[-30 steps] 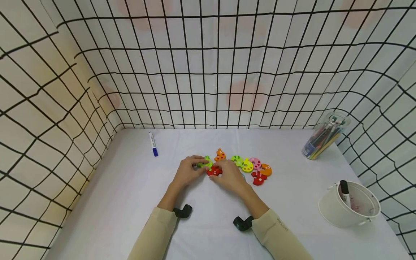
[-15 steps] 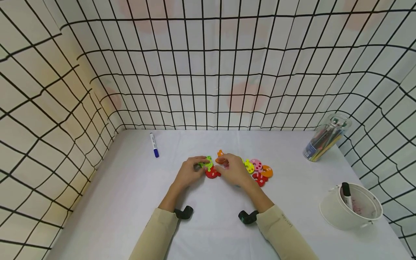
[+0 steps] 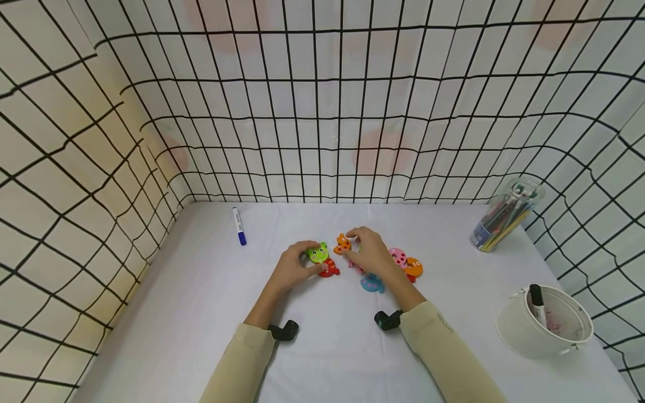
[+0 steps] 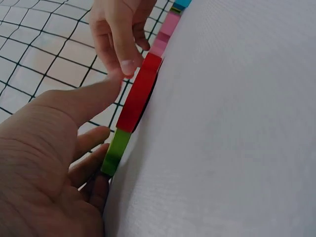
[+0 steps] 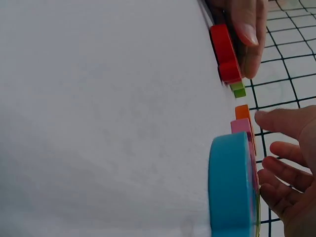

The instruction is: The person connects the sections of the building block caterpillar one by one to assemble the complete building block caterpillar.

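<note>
My left hand (image 3: 289, 270) holds a flat green frog-faced puzzle piece (image 3: 319, 255) with its fingers curled at the piece's left edge. Its thumb lies over the red numbered piece (image 3: 330, 270) that adjoins the frog. In the left wrist view the red piece (image 4: 140, 94) and the green one (image 4: 116, 152) stand end to end along the table surface. My right hand (image 3: 374, 253) has its fingers spread and loosely bent beside an orange spotted piece (image 3: 342, 244), thumb tip at that piece's edge. A blue piece (image 3: 372, 283) lies below the right palm; a pink piece is partly hidden there.
Right of the right hand lie a pink spotted piece (image 3: 398, 256) and an orange numbered piece (image 3: 414, 267). A blue-capped marker (image 3: 239, 226) is at back left. A leaning jar of pencils (image 3: 506, 212) and a white pail (image 3: 541, 330) stand at right. Black wire mesh (image 3: 327, 101) surrounds the table.
My right hand has moved from the red piece up and right to beside the orange spotted piece, uncovering the blue piece. The left hand stays at the frog, its thumb now over the red piece.
</note>
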`<action>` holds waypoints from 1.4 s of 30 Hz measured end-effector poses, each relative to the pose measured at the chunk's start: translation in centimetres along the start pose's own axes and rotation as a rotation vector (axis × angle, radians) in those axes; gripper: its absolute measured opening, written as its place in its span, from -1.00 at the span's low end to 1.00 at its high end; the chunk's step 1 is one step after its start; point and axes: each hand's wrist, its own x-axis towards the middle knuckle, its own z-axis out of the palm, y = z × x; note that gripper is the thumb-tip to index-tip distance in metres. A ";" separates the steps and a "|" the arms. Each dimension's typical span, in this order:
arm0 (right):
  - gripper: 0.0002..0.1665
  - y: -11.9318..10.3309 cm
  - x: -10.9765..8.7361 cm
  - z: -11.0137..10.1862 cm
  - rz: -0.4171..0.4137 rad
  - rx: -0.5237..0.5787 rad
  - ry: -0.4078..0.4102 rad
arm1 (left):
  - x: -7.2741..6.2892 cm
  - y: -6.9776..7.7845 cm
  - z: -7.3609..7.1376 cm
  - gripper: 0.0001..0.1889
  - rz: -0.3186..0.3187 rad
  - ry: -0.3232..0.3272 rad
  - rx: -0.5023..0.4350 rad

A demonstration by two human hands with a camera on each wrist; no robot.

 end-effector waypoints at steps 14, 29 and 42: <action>-0.20 0.0 1.4 0.0 -0.092 -0.168 -0.136 | 0.0 0.1 -0.1 -0.30 0.057 -0.073 0.041; -0.37 0.2 -0.3 -0.4 -0.039 -0.015 -0.061 | -0.2 -0.2 0.0 -0.37 0.066 -0.082 0.073; -0.36 -1.2 -4.3 -1.1 -0.062 0.061 -0.028 | -0.4 0.0 -0.4 -0.37 0.080 -0.032 0.055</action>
